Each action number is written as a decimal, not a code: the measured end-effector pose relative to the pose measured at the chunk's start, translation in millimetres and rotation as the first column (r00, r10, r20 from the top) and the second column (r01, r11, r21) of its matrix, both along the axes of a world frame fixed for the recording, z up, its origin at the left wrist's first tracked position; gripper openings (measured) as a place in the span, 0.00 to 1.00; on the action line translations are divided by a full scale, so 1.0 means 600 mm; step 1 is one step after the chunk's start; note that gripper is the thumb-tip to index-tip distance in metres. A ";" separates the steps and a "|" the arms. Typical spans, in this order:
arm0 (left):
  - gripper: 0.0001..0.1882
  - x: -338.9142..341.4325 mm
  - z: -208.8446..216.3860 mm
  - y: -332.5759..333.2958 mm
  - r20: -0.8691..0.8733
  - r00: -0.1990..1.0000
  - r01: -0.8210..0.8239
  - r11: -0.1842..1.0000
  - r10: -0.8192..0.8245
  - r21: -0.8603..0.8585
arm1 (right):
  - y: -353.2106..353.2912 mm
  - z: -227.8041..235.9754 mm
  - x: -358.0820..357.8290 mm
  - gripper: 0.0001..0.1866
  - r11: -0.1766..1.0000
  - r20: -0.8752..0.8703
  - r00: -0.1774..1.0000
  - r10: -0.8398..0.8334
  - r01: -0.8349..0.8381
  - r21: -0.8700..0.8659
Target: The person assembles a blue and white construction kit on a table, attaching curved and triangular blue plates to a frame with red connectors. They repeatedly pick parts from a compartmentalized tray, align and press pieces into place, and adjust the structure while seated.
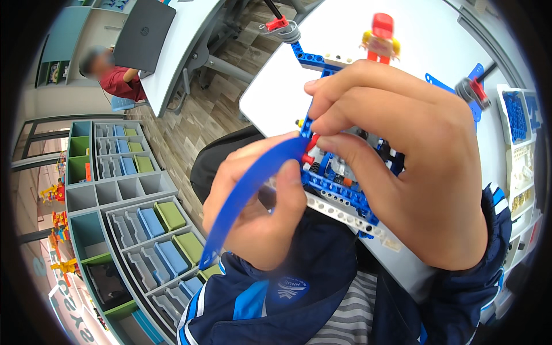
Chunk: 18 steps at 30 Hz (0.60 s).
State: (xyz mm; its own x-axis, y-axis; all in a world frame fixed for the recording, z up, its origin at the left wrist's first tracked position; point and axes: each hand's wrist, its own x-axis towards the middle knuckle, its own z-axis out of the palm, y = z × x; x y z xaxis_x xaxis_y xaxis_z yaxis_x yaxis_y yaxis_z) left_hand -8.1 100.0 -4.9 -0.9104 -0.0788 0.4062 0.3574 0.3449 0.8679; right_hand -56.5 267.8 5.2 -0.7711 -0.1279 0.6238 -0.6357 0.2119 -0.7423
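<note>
Left hand (261,233) pinches a blue strip (244,188), long axis rising rightward; right hand (422,149), beside a red peg (308,159), grips unclearly; tray (508,131) holds blue pieces (517,115).

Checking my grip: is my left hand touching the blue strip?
Touching. The head view shows your left hand with its thumb tip against the blue strip.

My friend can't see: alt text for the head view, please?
A left hand holds a curved blue strip, one end at red pegs; the right hand is beside them, partly hiding a toy model. A toy figure and white table show behind.
</note>
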 end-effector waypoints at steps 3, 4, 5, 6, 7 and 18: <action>0.10 0.005 0.003 0.002 -0.009 1.000 0.003 1.000 -0.003 -0.014 | 0.004 0.005 0.001 0.10 0.998 0.017 0.999 0.029 -0.030 0.062; 0.09 0.006 0.002 0.003 0.003 1.000 -0.013 1.000 0.013 0.012 | 0.001 0.005 -0.002 0.10 0.998 -0.013 1.000 0.016 -0.015 0.068; 0.09 0.006 0.001 0.003 0.016 1.000 -0.022 0.999 0.022 0.023 | 0.003 0.006 -0.003 0.10 0.996 -0.024 1.000 0.019 -0.016 0.084; 0.09 0.005 -0.001 0.003 0.029 0.999 -0.032 0.999 0.031 0.034 | 0.003 0.007 -0.004 0.11 0.995 -0.035 0.999 0.021 -0.018 0.099; 0.09 0.006 -0.003 0.002 0.043 0.999 -0.035 0.999 0.034 0.031 | 0.006 0.009 -0.005 0.11 0.991 -0.024 0.999 0.042 -0.038 0.125; 0.20 -0.010 -0.011 -0.015 0.105 0.985 0.112 0.971 -0.136 0.211 | 0.022 0.014 -0.013 0.14 0.958 -0.086 0.996 -0.020 0.043 0.282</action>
State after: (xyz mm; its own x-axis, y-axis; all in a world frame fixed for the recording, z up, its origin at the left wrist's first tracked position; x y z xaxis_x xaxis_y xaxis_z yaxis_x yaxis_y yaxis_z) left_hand -13.9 90.9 -11.2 -0.9588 -0.0325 0.2823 0.2770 0.1158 0.9539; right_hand -64.1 280.8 13.4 -0.7255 -0.2850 0.6264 -0.6812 0.4268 -0.5947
